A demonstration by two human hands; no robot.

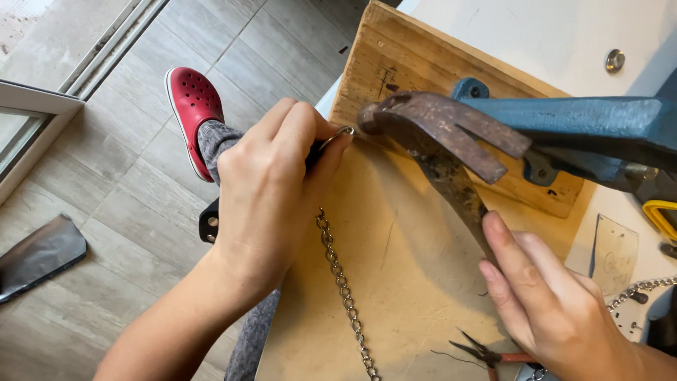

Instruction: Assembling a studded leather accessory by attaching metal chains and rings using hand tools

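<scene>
Hammering at a small metal ring, head view, single entry.

Left hand: closed in a pinch around a dark strap or tool end, fingers curled tight, pressing the ring against the near edge of the raised wooden block. Fingertips just beside the strike point.

Right hand: partly closed on the lower handle of a rusty claw hammer, fingers laid along the shaft, not fully wrapped; how firmly held cannot be told. Hammer face touching or just off the ring.

Silver chain: hanging from near the ring, trailing down across the wooden board toward its near edge.

Blue metal vise or press: at the board's right side, over the block, apart from the ring.

Small red-handled pliers: near edge of the board, beside the right hand.

Floor side: red perforated clog on grey tile, well apart from the board.

Handling notes, as judgement: short, light taps suit a ring this small; ring best kept flat on solid wood, not overhanging; left fingertips drawn back from the hammer face; a fuller wrap on the handle would likely steady the aim; chain kept slack to avoid tugging the ring off its seat.
</scene>
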